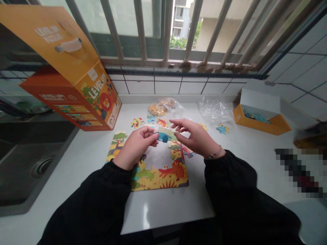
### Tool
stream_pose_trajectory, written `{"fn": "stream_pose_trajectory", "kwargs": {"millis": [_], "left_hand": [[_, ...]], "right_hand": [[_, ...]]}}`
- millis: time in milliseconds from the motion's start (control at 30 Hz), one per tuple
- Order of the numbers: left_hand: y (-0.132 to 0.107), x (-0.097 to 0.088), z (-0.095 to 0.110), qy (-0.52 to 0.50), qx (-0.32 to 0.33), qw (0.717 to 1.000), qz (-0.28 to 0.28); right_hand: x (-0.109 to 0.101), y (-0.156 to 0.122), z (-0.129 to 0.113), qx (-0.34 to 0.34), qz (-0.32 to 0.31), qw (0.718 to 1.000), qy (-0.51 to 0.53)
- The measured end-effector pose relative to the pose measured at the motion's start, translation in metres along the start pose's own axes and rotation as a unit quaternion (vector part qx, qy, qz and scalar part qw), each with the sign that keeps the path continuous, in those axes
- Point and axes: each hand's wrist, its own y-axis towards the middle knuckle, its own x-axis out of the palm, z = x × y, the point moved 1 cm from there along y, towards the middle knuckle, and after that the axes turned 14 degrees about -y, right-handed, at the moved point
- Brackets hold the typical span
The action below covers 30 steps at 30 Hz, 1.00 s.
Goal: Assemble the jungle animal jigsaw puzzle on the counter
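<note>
My left hand [139,144] pinches a puzzle piece [162,136] with a blue animal on it between thumb and fingertips. The piece is held over the upper part of a partly assembled jigsaw puzzle [150,180]. At the piece's right side is my right hand [195,137], its thumb and fingers apart; whether a fingertip touches the piece I cannot tell. The puzzle forms a picture border with a lion, a crocodile and trees around a bare white middle. My hands hide parts of its left and upper sides.
Loose puzzle pieces [137,123] lie behind the puzzle, with a blue one [223,128] farther right. Plastic bags [167,107] rest by the wall. An orange puzzle box [95,98] stands left, beside the sink [15,204]. A small open box [260,124] holds bluish pieces.
</note>
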Motion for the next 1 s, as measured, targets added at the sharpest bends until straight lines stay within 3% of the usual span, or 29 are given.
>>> {"fn": "stream_pose_trajectory", "kwargs": {"millis": [67, 167, 467, 733, 1000], "left_hand": [[0.009, -0.015, -0.007, -0.017, -0.011, 0.997, 0.081], [0.016, -0.025, -0.014, -0.013, -0.019, 0.991, 0.134], [0.01, -0.009, -0.011, 0.024, -0.089, 0.989, 0.112], [0.01, -0.013, -0.013, 0.191, -0.039, 0.972, 0.13], [0.007, -0.014, -0.009, 0.294, -0.007, 0.945, 0.143]], "right_hand": [[0.02, 0.004, 0.014, 0.042, 0.066, 0.996, -0.049], [0.04, -0.002, 0.03, 0.037, 0.041, 0.994, -0.094], [0.045, -0.007, 0.033, 0.02, -0.015, 0.995, -0.1], [0.048, -0.008, 0.031, 0.004, -0.024, 0.995, -0.1], [0.054, -0.008, 0.023, -0.023, -0.046, 0.992, -0.117]]}}
